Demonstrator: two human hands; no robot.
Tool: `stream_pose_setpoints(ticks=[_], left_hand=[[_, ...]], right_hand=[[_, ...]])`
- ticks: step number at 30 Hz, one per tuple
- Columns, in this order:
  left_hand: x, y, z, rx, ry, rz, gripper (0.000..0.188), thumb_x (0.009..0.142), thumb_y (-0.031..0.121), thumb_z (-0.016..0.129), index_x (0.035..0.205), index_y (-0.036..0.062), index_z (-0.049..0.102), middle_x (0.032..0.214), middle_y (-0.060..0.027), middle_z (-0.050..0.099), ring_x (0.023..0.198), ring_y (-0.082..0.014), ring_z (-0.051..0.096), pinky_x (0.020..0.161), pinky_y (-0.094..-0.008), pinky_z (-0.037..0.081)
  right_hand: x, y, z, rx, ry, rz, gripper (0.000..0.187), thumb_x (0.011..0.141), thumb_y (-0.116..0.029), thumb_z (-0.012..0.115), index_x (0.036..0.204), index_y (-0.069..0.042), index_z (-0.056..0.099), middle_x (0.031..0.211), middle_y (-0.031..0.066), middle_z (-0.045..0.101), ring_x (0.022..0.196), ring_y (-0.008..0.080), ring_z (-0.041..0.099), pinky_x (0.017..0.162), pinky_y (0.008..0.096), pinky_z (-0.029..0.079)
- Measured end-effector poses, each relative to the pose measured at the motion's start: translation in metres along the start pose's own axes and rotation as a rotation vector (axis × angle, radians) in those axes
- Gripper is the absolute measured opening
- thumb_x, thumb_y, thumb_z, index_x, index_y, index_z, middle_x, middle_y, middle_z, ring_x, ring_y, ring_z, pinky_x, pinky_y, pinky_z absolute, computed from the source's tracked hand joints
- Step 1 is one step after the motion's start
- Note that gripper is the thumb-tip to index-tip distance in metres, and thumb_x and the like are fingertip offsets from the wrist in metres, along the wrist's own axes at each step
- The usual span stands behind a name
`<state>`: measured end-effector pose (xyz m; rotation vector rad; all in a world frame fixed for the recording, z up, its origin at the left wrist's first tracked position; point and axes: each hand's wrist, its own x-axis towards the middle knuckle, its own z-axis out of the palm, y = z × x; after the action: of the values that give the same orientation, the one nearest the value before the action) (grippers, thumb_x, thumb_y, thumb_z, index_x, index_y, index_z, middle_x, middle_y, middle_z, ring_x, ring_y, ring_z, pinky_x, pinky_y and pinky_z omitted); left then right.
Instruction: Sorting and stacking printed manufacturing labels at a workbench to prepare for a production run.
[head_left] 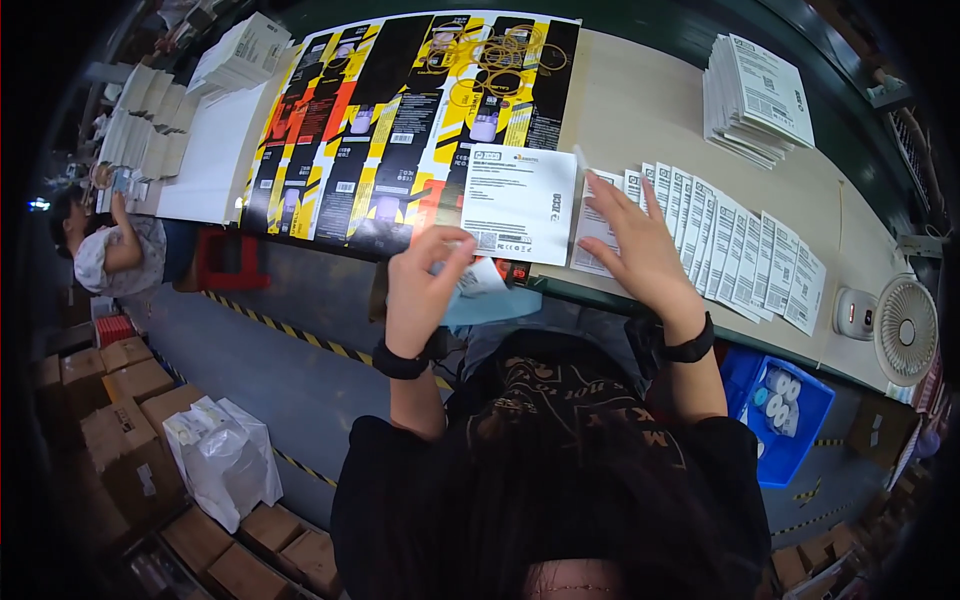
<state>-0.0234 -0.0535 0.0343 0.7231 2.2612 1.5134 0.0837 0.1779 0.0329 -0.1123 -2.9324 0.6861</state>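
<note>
A flat white printed leaflet [520, 200] lies at the table's front edge, between my two hands. My left hand [425, 280] is closed at its lower left corner, thumb and forefinger drawn together. A curled white printed paper [484, 277] sticks out beside those fingers and seems to be in their grip; its other end is hidden. With fingers spread, my right hand [635, 240] rests over the left end of a fanned row of white leaflets [745, 250]. Part of one leaflet shows under its fingertips.
Yellow and black printed sheets [385, 150] cover the table's left part, with rubber bands [500, 60] on them. Paper stacks [760, 90] stand far right and far left. A small fan [905, 330] is at right, a blue bin [790, 415] below. Another person [115, 245] works at far left.
</note>
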Motion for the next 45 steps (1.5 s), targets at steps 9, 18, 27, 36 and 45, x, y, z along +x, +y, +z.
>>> stream_pose_setpoints(ticks=[9, 18, 27, 36, 45], left_hand=[[0.017, -0.015, 0.007, 0.395, 0.058, -0.168, 0.046, 0.083, 0.028, 0.061, 0.119, 0.0004, 0.052, 0.059, -0.0132, 0.06, 0.051, -0.0154, 0.057, 0.051, -0.0252, 0.042], [0.028, 0.0, 0.024, 0.302, -0.063, -0.225, 0.055, 0.083, 0.036, 0.059, 0.12, -0.0022, 0.05, 0.066, -0.0178, 0.063, 0.058, -0.0253, 0.063, 0.052, -0.0321, 0.045], [0.025, 0.011, 0.049, 0.496, -0.166, -0.065, 0.057, 0.081, 0.038, 0.059, 0.122, -0.0006, 0.049, 0.06, -0.0138, 0.061, 0.054, -0.0277, 0.061, 0.05, -0.0353, 0.046], [0.02, 0.02, 0.073, 0.653, -0.206, 0.11, 0.062, 0.081, 0.039, 0.06, 0.128, 0.0024, 0.043, 0.053, -0.0115, 0.055, 0.049, -0.0284, 0.057, 0.047, -0.0367, 0.044], [0.01, 0.029, 0.069, 0.576, -0.252, 0.19, 0.058, 0.08, 0.036, 0.061, 0.13, 0.0122, 0.043, 0.057, -0.0127, 0.057, 0.052, -0.0303, 0.058, 0.05, -0.0381, 0.046]], right_hand=[[-0.01, 0.001, 0.013, 0.203, 0.105, 0.005, 0.065, 0.086, -0.03, 0.054, 0.138, -0.006, 0.024, 0.134, 0.0187, 0.039, 0.126, 0.031, 0.035, 0.109, 0.0439, 0.014], [-0.011, -0.005, 0.044, 0.854, 0.105, 0.242, 0.068, 0.089, -0.024, 0.051, 0.14, -0.002, 0.012, 0.144, 0.0193, 0.019, 0.135, 0.0311, 0.016, 0.109, 0.0371, 0.013], [-0.029, -0.018, 0.033, 0.779, 0.238, 0.318, 0.072, 0.088, -0.016, 0.052, 0.14, 0.002, 0.007, 0.146, 0.0185, 0.014, 0.135, 0.0272, 0.016, 0.109, 0.0371, 0.014], [-0.052, -0.002, 0.005, 0.81, 0.368, 0.32, 0.063, 0.087, -0.011, 0.051, 0.14, -0.001, 0.018, 0.144, 0.0156, 0.022, 0.133, 0.0237, 0.021, 0.108, 0.0371, 0.018], [-0.055, 0.006, 0.002, 0.718, 0.432, 0.293, 0.04, 0.086, -0.007, 0.053, 0.124, 0.002, 0.044, 0.127, 0.0146, 0.046, 0.117, 0.0202, 0.045, 0.098, 0.0321, 0.035]])
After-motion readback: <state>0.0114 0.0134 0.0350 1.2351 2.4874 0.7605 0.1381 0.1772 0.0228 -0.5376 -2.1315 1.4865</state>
